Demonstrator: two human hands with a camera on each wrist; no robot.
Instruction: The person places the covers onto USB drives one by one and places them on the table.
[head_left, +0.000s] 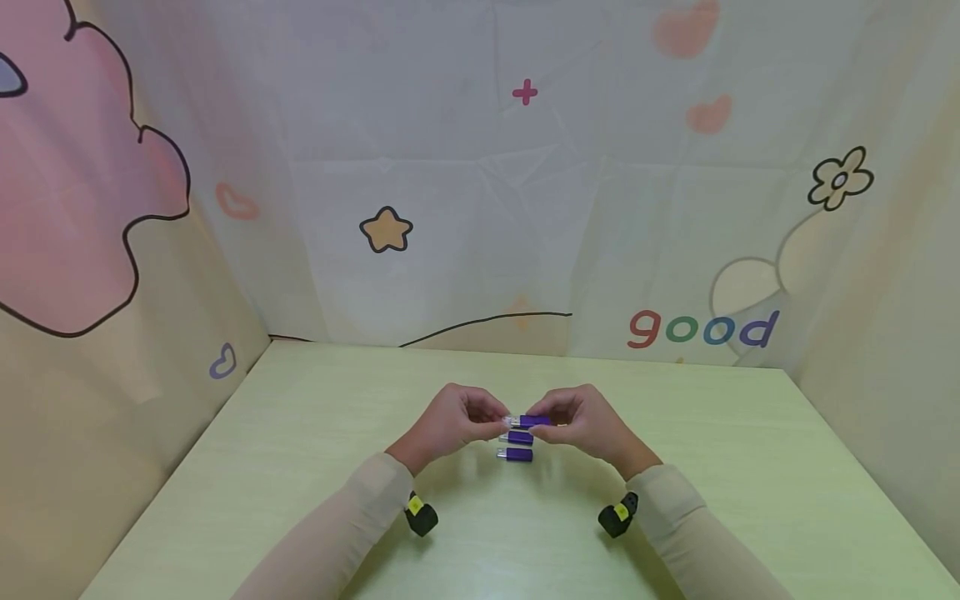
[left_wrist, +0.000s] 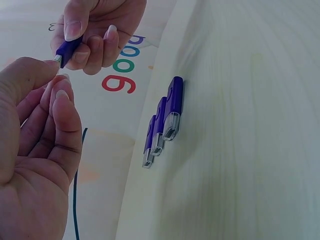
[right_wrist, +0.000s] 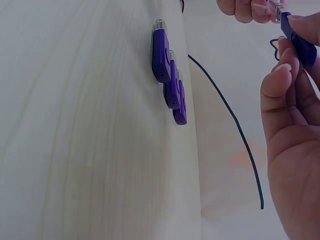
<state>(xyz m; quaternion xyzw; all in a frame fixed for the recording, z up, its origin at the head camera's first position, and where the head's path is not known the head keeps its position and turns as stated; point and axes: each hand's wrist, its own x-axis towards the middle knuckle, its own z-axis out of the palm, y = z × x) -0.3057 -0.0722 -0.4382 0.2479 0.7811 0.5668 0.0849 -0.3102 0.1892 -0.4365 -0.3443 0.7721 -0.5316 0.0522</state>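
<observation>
Above the table, my right hand (head_left: 592,427) pinches the purple body of a USB flash drive (right_wrist: 298,44) between thumb and fingers. My left hand (head_left: 452,427) pinches at the drive's metal plug end, where something clear like a cap shows at the fingertips in the right wrist view. Most of that clear piece is hidden by the fingers. Below the hands, three more purple flash drives (left_wrist: 174,97) lie side by side in a row, each with a clear cap over its plug. In the head view the farthest one is hidden behind the hands and the held drive.
A pale wood-grain table (head_left: 300,533) spreads under both arms. Behind it hangs a printed cloth backdrop (head_left: 450,275) that also closes the left and right sides. Black wrist cameras (head_left: 422,517) hang from both cuffs, low over the table.
</observation>
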